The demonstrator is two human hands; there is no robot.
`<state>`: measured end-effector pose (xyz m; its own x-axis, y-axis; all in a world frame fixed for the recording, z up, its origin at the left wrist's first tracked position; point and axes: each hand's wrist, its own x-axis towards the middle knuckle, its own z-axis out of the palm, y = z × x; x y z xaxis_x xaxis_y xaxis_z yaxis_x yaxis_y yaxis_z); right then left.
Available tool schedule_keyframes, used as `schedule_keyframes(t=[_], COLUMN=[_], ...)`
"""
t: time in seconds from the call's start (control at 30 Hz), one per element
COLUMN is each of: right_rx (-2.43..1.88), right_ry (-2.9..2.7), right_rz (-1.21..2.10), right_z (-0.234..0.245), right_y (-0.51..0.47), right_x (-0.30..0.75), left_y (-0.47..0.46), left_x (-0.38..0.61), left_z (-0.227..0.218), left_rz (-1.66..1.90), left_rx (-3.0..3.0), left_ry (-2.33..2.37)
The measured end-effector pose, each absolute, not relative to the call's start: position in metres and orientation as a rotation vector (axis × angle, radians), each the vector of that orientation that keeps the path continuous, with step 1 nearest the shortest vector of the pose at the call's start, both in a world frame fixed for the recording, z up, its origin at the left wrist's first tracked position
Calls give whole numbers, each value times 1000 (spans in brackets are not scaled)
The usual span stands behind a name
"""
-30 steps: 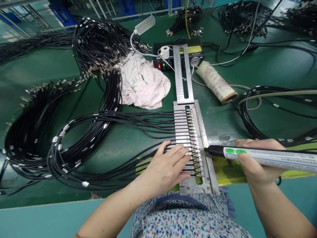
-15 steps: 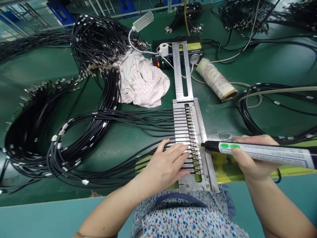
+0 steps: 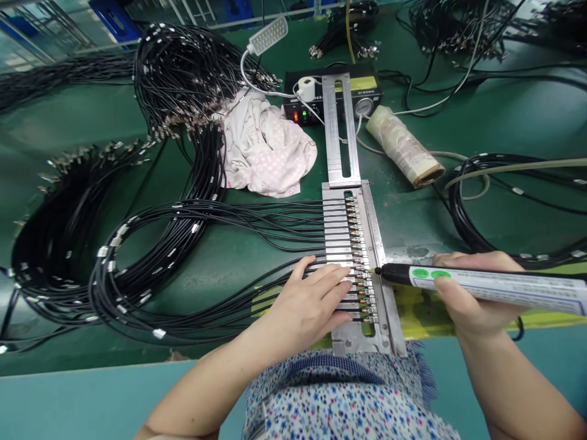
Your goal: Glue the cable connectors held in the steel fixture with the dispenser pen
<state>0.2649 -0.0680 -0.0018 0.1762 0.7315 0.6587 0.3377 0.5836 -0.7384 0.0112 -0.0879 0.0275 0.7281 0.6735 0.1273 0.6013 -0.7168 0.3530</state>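
Observation:
My left hand (image 3: pixel 316 296) lies with fingers stretched over black cables (image 3: pixel 220 305) in the slotted metal fixture (image 3: pixel 338 244). My right hand (image 3: pixel 477 299) grips a white and black syringe-like marker tube (image 3: pixel 499 285), whose narrow tip points left at the row of small metal connectors (image 3: pixel 358 238). That tip is close to one connector near the middle of the row; whether it touches I cannot tell. The cables run side by side through the fixture's slots, and some are hidden under my left hand. From the fixture they loop off to the left in a coil.
A black control box (image 3: pixel 332 91) with a gauge and lit buttons stands behind the fixture. Near it are a crumpled cloth (image 3: pixel 270 146), a wrapped roll (image 3: pixel 406 146) and a small lamp (image 3: pixel 268 36). Cable bundles (image 3: pixel 178 79) lie at the left, back and right.
The view has shifted slightly. My right hand and the tube sit a little further right in the picture, much like the fixture. My left hand stays on the cables.

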Motion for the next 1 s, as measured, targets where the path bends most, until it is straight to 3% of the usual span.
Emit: schedule_keyframes(t=[0.83,1.0], right_rx=[-958,-836], right_ry=[-1311,-1360], right_rz=[345,495], right_z=[-4,-2], right_y=[-68,-67], right_x=[266,268], left_y=[-88,-96], left_x=[11,11], left_z=[26,33], left_rz=[328,267], left_rx=[2659,2735], left_ry=[1002,1037])
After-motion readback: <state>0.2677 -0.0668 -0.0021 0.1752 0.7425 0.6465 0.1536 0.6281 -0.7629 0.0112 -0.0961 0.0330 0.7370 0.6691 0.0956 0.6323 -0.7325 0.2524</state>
